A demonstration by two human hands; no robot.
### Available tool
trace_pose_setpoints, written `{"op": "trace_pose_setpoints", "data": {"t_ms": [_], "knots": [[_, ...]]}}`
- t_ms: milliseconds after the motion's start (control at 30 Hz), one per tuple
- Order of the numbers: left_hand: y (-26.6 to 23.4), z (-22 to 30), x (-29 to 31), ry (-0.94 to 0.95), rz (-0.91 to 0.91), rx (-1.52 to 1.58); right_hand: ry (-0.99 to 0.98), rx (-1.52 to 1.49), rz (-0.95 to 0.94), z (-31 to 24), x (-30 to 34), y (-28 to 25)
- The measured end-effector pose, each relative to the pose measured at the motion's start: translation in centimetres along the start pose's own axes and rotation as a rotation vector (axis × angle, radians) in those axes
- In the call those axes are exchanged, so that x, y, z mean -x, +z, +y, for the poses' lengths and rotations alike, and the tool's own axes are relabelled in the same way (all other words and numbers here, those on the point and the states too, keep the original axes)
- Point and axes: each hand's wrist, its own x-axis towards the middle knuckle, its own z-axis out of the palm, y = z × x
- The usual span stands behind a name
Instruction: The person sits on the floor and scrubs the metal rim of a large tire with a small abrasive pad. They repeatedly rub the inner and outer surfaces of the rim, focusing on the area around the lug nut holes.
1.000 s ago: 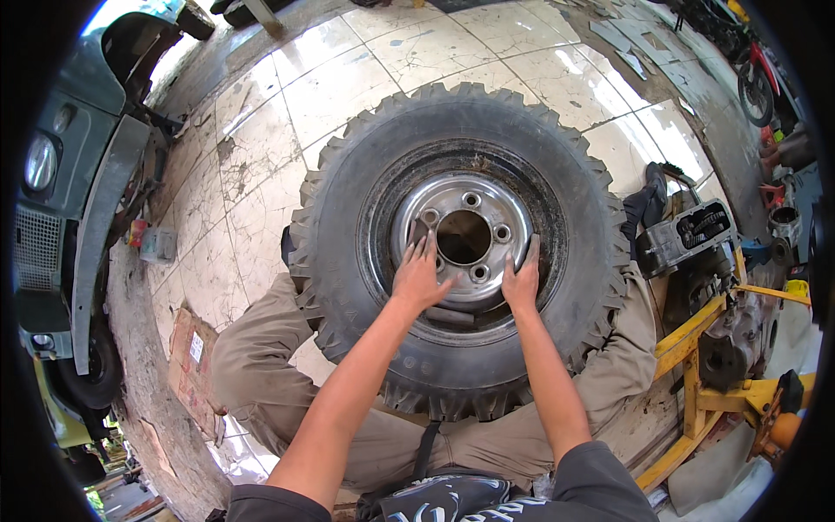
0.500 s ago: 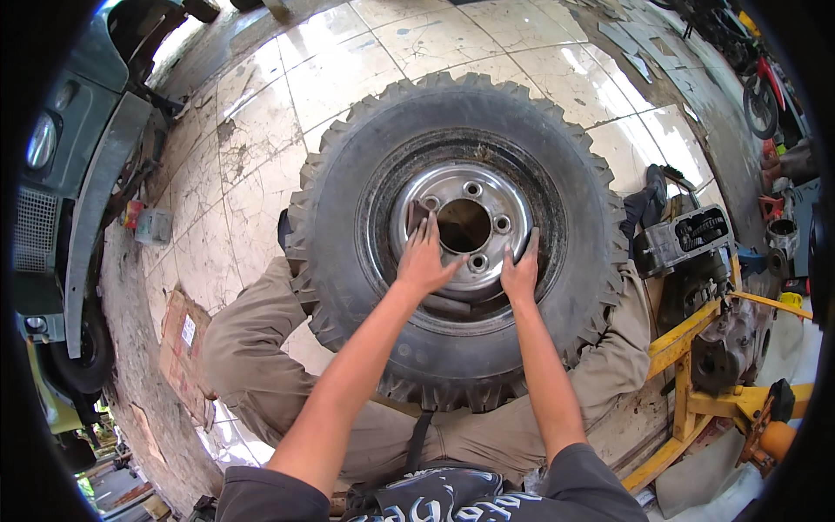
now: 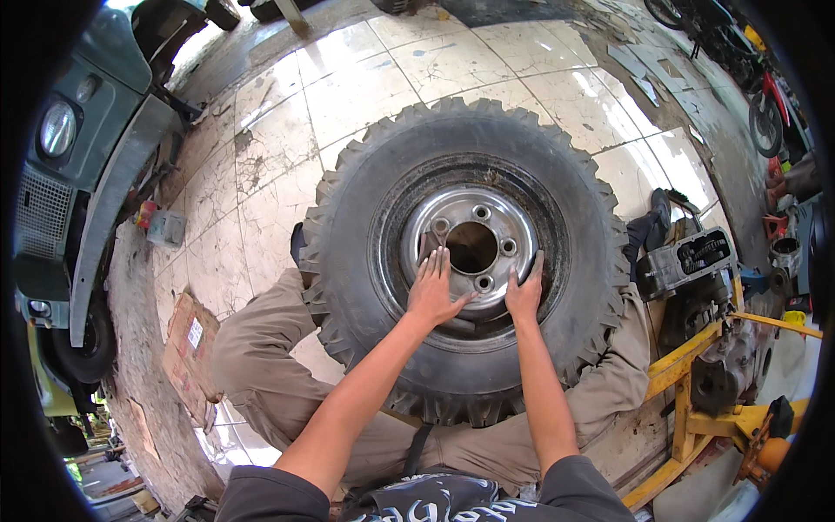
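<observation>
A big knobby tyre (image 3: 348, 217) on a steel rim (image 3: 513, 217) lies flat between my legs. My left hand (image 3: 430, 291) presses its outstretched fingers over a dark brown piece, apparently sandpaper (image 3: 426, 245), on the left of the rim's centre disc. Its thumb points right, below the round centre hole (image 3: 474, 247). With fingers apart, my right hand (image 3: 524, 297) touches the disc's right edge, its dark fingertips reaching into the rim's recess. Whether anything lies under them is unclear. Bolt holes ring the centre. A dark flat shape (image 3: 459, 324) shows in the rim below my left hand.
Left stands a green vehicle with a grey bumper (image 3: 122, 209), near a small clear container (image 3: 165, 228). Flattened cardboard (image 3: 187, 348) lies beside my left knee. At right are a metal gearbox housing (image 3: 687, 261) and a yellow steel frame (image 3: 683, 365). Cracked tiles (image 3: 348, 91) cover the floor.
The whole view has shifted, so the wheel appears lower. My left hand has slid slightly toward me over the disc with the sandpaper. My right hand stays nearly in place on the rim.
</observation>
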Motion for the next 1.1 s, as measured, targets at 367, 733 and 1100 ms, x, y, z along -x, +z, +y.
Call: {"op": "trace_pose_setpoints", "data": {"t_ms": [367, 733, 1100], "knots": [[-0.3, -0.4, -0.6, 0.012, 0.01, -0.024, -0.001, -0.095, 0.046, 0.0, -0.6, 0.1], [-0.9, -0.5, -3.3, -0.06, 0.003, 0.071, 0.008, -0.065, 0.065, 0.3, -0.4, 0.4], [0.0, -0.2, -3.4, -0.099, 0.012, 0.139, -0.052, -0.039, 0.075, 1.0, -0.6, 0.7]]}}
